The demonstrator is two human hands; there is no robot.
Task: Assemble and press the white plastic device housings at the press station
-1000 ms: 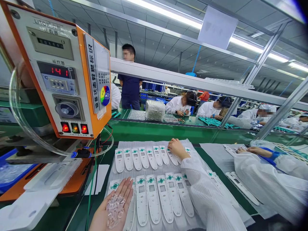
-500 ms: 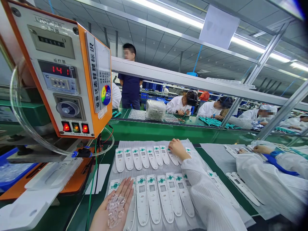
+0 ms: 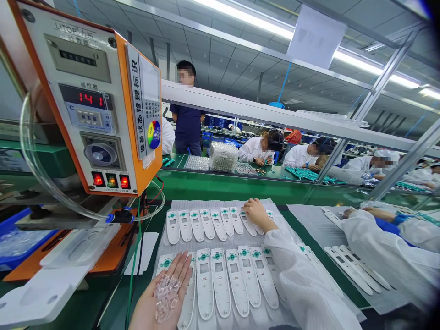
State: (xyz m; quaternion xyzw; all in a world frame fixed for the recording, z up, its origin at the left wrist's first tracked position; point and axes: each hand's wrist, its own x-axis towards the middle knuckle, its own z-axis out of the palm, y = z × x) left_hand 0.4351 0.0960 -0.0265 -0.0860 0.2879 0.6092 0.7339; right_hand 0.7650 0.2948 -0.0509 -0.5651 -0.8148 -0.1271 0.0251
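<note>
A control box (image 3: 99, 105) fills the upper left, with a bin (image 3: 10, 265) below at the left edge. Lower centre, covers (image 3: 221, 288) lie in two rows on a sheet (image 3: 254, 318); the left hand (image 3: 151, 298), small pieces (image 3: 167, 295) in its palm, is before the near row's left end, the right hand (image 3: 256, 215) over the far row (its sleeve (image 3: 295, 275) crosses the near one).

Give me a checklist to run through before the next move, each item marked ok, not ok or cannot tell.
1. Left hand palm up, clear pieces lying in it: ok.
2. Right hand at the upper row of white casings: ok.
3. A piece pinched in the right hand: cannot tell; its fingertips are hidden.
4. Lower row of white casings fully visible: not ok; the left hand and right sleeve cover parts.
5. Co-worker's sleeve apart from the right sleeve: ok.
</note>
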